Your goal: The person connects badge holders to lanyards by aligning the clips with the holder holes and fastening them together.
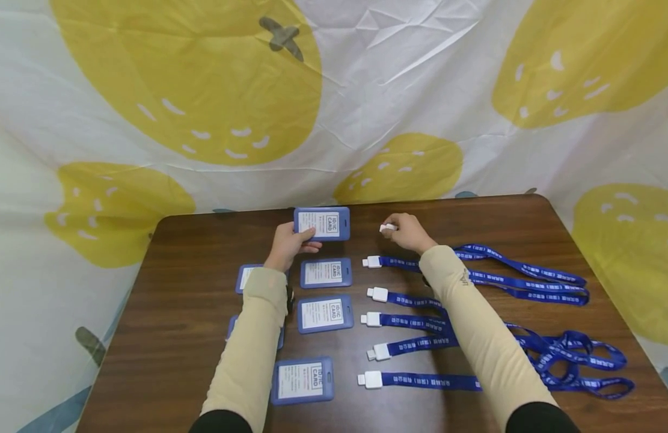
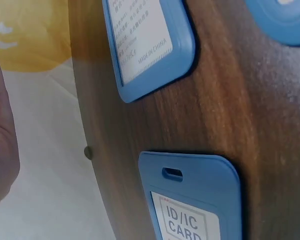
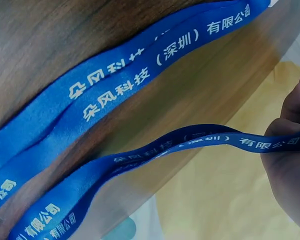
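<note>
Nearer on the table (image 1: 193, 337), leave lying badges (image 1: 325, 313) and blue lanyards (image 1: 420, 380) undisturbed. Farther, near the far edge: raised badge (image 1: 325, 224) gripped in the left hand (image 1: 290, 243) by its slotless end; white clip (image 1: 388, 227) pinched in the right hand (image 1: 410, 233), finger placing perhaps partly hidden. Best hold badge level, slot (image 1: 345, 224) uncovered, strap (image 3: 190, 137) untwisted.

I see smooth plastic card holders (image 1: 325, 314), satiny cloth lanyards (image 1: 431, 381), a glossy wood-grain tabletop (image 1: 187, 294) and, at the frame's top, a creased cloth backdrop (image 1: 334, 108).

The wood-grained table (image 1: 193, 252) bears blue card holders (image 1: 325, 314) and blue lanyards (image 1: 425, 381), some seemingly overlapping.
</note>
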`<state>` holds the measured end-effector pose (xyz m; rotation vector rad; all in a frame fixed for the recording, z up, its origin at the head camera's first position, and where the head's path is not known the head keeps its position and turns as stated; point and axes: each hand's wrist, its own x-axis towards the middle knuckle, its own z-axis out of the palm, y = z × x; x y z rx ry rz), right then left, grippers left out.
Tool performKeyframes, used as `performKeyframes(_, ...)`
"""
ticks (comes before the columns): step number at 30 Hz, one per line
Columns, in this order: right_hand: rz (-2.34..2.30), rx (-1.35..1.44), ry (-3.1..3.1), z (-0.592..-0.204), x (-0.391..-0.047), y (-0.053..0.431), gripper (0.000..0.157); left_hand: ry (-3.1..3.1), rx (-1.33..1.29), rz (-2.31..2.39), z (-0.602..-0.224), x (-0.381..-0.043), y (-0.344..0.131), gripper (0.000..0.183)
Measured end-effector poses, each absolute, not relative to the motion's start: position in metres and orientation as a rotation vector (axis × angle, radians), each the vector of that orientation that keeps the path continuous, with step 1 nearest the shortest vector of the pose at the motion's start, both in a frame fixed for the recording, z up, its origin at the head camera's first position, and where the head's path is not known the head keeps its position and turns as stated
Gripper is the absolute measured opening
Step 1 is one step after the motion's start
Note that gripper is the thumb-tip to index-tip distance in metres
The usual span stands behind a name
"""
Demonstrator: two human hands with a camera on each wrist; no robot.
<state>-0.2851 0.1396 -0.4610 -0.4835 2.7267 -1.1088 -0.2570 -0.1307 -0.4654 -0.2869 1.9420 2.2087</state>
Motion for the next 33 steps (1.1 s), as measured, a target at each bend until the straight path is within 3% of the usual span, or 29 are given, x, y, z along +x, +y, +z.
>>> performKeyframes(15,-1.411,-0.433,2.517,-0.458,-0.284,0.134,0.011,1.951,-0.307,2.250,-0.472,-0.250,-0.119,0.021)
performKeyframes(33,-1.176,-0.614,2.586,-0.447,-0.282,0.121,0.008,2.018,-0.232,2.209,-0.478,-0.247,-0.107,0.022)
